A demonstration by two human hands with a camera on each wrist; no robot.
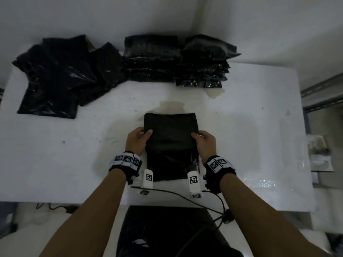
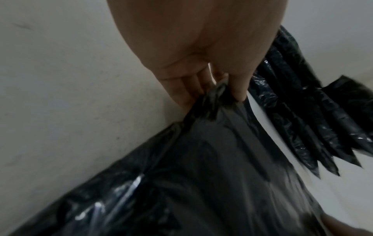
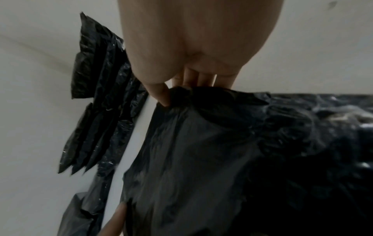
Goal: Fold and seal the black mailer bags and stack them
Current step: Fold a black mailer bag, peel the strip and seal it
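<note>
A black mailer bag (image 1: 170, 145) lies lengthwise on the white table (image 1: 74, 154) in front of me. My left hand (image 1: 142, 135) pinches its left edge between thumb and fingers, and the left wrist view shows the plastic (image 2: 212, 159) bunched at that left hand (image 2: 222, 86). My right hand (image 1: 199, 137) pinches the right edge the same way; the right wrist view shows this hand (image 3: 171, 94) gripping crumpled plastic (image 3: 201, 151). Two neat stacks of sealed black bags (image 1: 152, 58) (image 1: 206, 62) stand at the back of the table.
A loose heap of black bags (image 1: 59, 75) covers the back left of the table. Brownish stains (image 1: 215, 92) mark the surface near the stacks. A cable (image 1: 185, 197) trails over the front edge. A shelf with clutter (image 1: 319, 154) stands to the right.
</note>
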